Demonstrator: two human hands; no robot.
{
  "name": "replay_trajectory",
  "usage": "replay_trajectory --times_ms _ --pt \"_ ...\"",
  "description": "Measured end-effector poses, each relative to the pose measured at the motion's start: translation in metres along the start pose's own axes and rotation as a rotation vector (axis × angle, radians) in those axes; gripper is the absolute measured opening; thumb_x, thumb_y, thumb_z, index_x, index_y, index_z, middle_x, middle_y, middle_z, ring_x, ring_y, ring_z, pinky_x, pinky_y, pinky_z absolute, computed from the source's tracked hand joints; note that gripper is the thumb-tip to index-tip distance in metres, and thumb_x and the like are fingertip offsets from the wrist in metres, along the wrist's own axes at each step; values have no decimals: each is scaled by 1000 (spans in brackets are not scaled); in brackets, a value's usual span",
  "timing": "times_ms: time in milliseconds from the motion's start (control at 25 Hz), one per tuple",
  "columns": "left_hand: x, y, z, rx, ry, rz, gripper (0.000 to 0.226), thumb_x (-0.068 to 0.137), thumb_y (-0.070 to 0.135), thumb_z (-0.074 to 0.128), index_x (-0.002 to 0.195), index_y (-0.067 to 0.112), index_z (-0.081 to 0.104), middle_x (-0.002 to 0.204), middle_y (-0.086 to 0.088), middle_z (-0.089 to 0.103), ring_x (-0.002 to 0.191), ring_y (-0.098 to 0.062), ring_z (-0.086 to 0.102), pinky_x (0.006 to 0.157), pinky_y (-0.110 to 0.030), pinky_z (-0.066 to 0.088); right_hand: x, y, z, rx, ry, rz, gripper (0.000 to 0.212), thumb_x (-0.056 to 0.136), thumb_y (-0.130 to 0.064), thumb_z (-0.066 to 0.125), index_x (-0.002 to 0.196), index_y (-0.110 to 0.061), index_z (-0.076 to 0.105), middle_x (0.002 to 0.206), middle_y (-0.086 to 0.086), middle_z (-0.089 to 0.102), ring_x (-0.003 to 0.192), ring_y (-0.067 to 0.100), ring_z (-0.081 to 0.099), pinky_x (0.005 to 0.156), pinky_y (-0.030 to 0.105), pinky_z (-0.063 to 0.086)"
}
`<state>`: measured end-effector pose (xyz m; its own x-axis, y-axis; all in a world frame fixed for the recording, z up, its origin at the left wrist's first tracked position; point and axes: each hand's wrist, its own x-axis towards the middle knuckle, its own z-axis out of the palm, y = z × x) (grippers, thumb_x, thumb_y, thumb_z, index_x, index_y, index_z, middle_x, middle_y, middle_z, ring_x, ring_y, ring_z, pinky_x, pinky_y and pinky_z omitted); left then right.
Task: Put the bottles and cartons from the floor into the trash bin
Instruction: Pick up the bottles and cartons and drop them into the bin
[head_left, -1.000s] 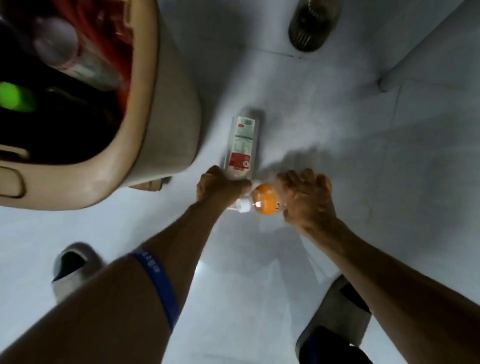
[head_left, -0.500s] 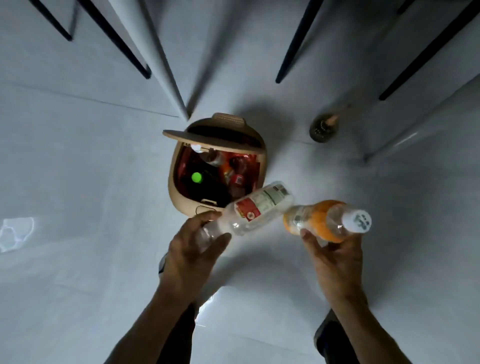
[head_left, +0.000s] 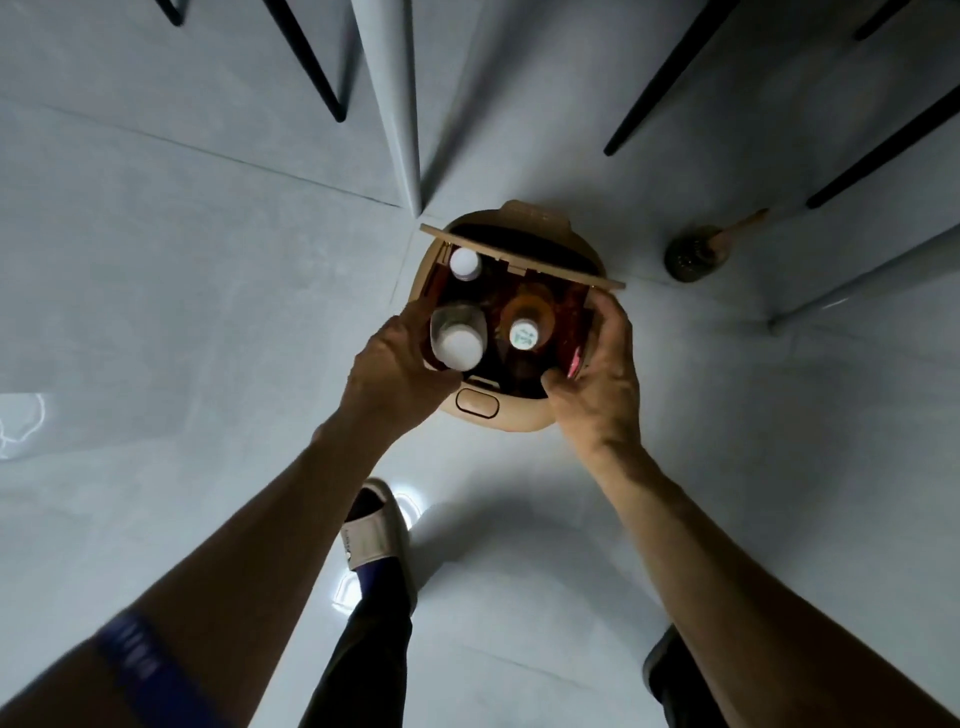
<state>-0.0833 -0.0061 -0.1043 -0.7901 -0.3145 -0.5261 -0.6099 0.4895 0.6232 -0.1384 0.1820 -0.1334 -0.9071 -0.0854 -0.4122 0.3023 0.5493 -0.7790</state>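
The beige trash bin (head_left: 519, 418) stands on the floor in front of me with its lid (head_left: 519, 254) tipped up at the back. My left hand (head_left: 395, 369) is at the bin's left rim, finger and thumb around a clear bottle with a white cap (head_left: 457, 338) held upright in the opening. An orange bottle with a white cap (head_left: 524, 325) stands lower inside the bin. My right hand (head_left: 597, 374) hovers at the right rim with fingers spread, apart from the orange bottle. Another white-capped bottle (head_left: 465, 262) sits at the back of the bin among red packaging.
Black furniture legs (head_left: 670, 78) and pale panels (head_left: 400, 104) stand behind the bin. A dark round brush with a wooden handle (head_left: 691, 257) lies to the right. My slippered foot (head_left: 374, 535) is just behind my hands on the pale tiled floor.
Both bottles went from the floor up over the bin. The orange one has left my right hand and now stands inside. The clear one is now upright in the opening.
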Motion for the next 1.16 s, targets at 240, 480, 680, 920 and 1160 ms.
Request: replay_trajectory --times_ms 240,480,680,920,1160 --pt "-3 -2 35 145 -178 261 57 77 31 74 129 30 50 140 2 49 121 -20 56 92 -42 56 -16 22 -12 -128 -52 -12 69 76 -1 71 133 -29 43 141 2 51 124 27 54 95 48 54" --pt "14 -13 83 387 -197 116 47 85 30 67 128 19 53 134 -6 54 121 -28 53 95 -49 53 3 35 -17 -531 -332 -81 61 83 -24 70 137 -26 43 136 6 58 118 29 54 92 42 52" --pt "16 -19 72 286 -141 91 47 84 22 67 128 17 50 133 -5 55 121 -27 55 96 -47 54 12 10 -6 -597 -228 -5 43 86 -32 66 120 -18 46 116 9 69 103 29 65 83 38 54" --pt "25 -21 54 117 -130 12 46 85 17 64 130 18 51 135 -6 56 120 -27 57 97 -41 53 -15 -9 13 -523 176 15 65 75 -47 73 119 -10 43 113 14 65 92 33 67 74 32 52" --pt "22 -39 36 121 -23 -53 43 83 11 63 125 18 56 130 -8 62 117 -31 58 97 -45 52 20 -6 68 -717 -341 -45 67 88 -44 59 142 -22 26 146 16 43 125 39 51 92 48 52"
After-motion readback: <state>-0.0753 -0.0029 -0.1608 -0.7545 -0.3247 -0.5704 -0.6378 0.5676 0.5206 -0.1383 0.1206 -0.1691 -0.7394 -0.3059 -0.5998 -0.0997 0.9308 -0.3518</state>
